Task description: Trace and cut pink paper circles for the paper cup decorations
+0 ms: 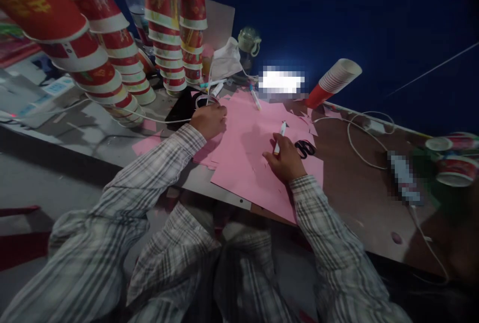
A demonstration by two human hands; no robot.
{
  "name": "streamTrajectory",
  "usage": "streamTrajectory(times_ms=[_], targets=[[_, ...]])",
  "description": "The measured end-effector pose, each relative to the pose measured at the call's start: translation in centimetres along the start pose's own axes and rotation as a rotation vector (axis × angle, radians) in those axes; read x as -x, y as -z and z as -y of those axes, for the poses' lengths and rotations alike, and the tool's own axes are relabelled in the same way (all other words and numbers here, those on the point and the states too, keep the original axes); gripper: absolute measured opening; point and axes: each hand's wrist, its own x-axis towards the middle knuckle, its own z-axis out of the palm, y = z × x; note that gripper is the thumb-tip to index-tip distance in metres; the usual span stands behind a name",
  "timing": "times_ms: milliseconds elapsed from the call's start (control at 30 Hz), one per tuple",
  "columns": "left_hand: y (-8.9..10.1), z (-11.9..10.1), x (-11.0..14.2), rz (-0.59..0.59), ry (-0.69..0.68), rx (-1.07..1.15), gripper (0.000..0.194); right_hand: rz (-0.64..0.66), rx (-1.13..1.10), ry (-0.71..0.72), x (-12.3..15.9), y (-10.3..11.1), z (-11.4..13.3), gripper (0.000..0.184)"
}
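Note:
My right hand (pixel 289 161) holds a white marker (pixel 280 138) with an orange end between the thumb and fingers, over pink paper (pixel 247 146). Black-handled scissors (pixel 305 149) lie on the paper just right of that hand. My left hand (pixel 208 121) rests at the left edge of the pink sheets, its fingers bent loosely and partly hidden. Right behind it are a clear ring-like roll (pixel 207 99) and a flat black object (pixel 182 108). Another white marker (pixel 255 98) lies on the far part of the paper.
Tall stacks of red paper cups (pixel 162 29) stand at the left and back. A leaning cup stack (pixel 333 83) is at the back right. A white cable (pixel 350 128) curls over the brown table (pixel 355 203). More cups (pixel 456 169) lie far right. A lidded bottle (pixel 247 46) stands behind.

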Motion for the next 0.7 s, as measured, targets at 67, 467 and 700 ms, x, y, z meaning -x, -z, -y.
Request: streamTrajectory(times_ms=[67,467,700], targets=[[-0.5,-0.2,-0.2,0.048,-0.023,-0.065,0.016,0.026,0.015,0.001,0.1,0.0,0.0,0.059],[-1.5,0.4,-0.4,0.058,0.051,0.215,0.018,-0.148,0.063,0.043,0.6,-0.5,0.5,0.041],[-0.7,-1.7,0.2,0.231,0.436,1.300,0.019,-0.241,0.185,0.052,-0.2,1.5,1.3,0.040]])
